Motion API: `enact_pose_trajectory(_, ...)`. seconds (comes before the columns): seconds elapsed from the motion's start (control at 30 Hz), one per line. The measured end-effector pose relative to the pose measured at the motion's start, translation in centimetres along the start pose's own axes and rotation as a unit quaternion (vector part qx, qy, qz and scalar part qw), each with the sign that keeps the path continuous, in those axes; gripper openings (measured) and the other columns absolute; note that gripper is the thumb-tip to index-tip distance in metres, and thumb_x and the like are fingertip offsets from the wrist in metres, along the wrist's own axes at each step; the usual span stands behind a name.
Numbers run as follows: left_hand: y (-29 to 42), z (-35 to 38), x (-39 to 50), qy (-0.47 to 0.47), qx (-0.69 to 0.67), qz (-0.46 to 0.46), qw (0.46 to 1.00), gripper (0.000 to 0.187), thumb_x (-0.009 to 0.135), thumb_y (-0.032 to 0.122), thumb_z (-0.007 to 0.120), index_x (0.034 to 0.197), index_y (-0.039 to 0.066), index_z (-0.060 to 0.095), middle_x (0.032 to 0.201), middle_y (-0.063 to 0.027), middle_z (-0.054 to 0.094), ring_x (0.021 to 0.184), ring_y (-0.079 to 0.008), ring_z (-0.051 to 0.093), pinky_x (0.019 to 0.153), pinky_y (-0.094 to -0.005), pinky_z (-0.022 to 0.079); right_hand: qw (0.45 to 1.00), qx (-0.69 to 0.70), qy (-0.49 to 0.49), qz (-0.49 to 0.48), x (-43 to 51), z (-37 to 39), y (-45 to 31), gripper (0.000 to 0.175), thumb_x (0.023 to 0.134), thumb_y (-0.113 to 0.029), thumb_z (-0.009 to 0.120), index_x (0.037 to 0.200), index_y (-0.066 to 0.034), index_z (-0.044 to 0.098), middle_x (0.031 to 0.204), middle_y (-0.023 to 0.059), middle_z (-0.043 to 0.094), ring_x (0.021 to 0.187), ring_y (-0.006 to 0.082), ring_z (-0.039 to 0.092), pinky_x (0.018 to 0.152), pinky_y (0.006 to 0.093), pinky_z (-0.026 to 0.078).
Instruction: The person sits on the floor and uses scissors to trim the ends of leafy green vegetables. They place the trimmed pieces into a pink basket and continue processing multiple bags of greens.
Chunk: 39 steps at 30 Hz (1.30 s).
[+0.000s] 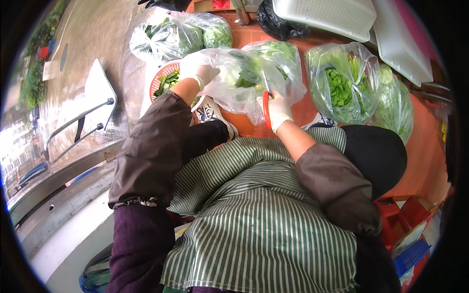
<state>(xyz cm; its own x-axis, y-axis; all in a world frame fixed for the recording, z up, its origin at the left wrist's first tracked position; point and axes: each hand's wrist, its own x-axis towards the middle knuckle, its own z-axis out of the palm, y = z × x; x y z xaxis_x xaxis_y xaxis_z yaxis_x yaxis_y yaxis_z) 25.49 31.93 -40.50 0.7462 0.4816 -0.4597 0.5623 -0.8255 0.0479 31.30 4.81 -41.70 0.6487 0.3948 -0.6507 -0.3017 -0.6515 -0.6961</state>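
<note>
White gloves cover both hands. My left hand point(203, 71) is closed on the gathered edge of a clear plastic bag point(220, 88) with pale and green vegetables inside, beside a red and white plastic basket point(157, 78) of green leaves. In my right hand point(279, 110) is a red-handled cutting tool point(266, 110), its blade partly hidden against the bag; whether it is a knife or scissors I cannot tell. Another bag of leafy greens point(282, 55) lies just behind.
Bagged cabbage and greens point(216, 36) stand at the back left, bagged lettuce point(340, 88) and another vegetable bag point(394, 102) at the right. White plastic crates point(326, 16) and a black bag point(274, 22) are behind. A metal rail point(69, 164) runs along the left.
</note>
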Motion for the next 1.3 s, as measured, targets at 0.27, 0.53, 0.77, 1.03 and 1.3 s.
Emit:
enact_pose_trajectory(0.27,0.3,-1.4,-1.1,0.15,0.084,0.017,0.985,0.025,0.081,0.032,0.063,0.093,0.013,0.073,0.092,-0.0104,0.07,0.088,-0.0296,0.066,0.08,-0.0413,0.05,0.975,0.202,-0.084,0.045,-0.4,0.4,-0.7,0.032,0.081,-0.008,0.07,0.108,0.0021,0.058,0.068,-0.0024,0.054,0.054,0.0056,0.046,0.047,0.022,0.036)
enact_pose_trajectory(0.53,0.2,-1.6,-0.6,0.05,-0.087,0.052,0.994,0.035,0.077,0.024,0.061,0.108,0.012,0.07,0.108,-0.0135,0.067,0.1,-0.0264,0.063,0.089,-0.0347,0.047,0.987,0.053,-0.152,0.007,-1.0,0.1,-0.6,0.035,0.078,-0.02,0.073,0.103,0.0009,0.061,0.076,0.0061,0.062,0.064,0.0144,0.056,0.059,0.0277,0.045)
enact_pose_trajectory(0.77,-0.4,-4.8,-2.9,-0.237,-0.25,0.059,0.937,0.064,0.078,0.029,0.065,0.132,0.001,0.051,0.128,-0.0156,0.057,0.118,-0.0241,0.051,0.102,-0.0303,0.036,0.969,-0.218,-0.057,-0.104,-1.8,0.0,-1.9,0.037,0.084,-0.024,0.056,0.115,-0.0041,0.059,0.097,0.0218,0.065,0.088,0.0345,0.063,0.078,0.0398,0.047)
enact_pose_trajectory(1.03,1.6,-6.1,-7.9,-0.087,-0.189,0.067,0.976,0.088,0.068,0.04,0.079,0.135,-0.005,0.043,0.126,-0.0243,0.054,0.122,-0.0328,0.05,0.104,-0.034,0.036,0.953,-0.242,-0.043,-0.176,-4.8,-0.4,-4.5,0.035,0.085,-0.025,0.053,0.118,-0.0143,0.059,0.101,0.0142,0.067,0.094,0.0331,0.064,0.078,0.0437,0.048)
enact_pose_trajectory(1.3,3.2,-2.4,-5.6,-0.063,-0.355,-0.074,0.93,0.102,0.062,0.042,0.086,0.137,-0.009,0.039,0.123,-0.0214,0.057,0.112,-0.0267,0.056,0.097,-0.0313,0.043,0.953,-0.221,-0.065,-0.196,-4.3,-0.3,-4.2,0.049,0.084,-0.034,0.059,0.124,-0.0065,0.055,0.094,0.0144,0.067,0.087,0.0316,0.064,0.077,0.0379,0.048)
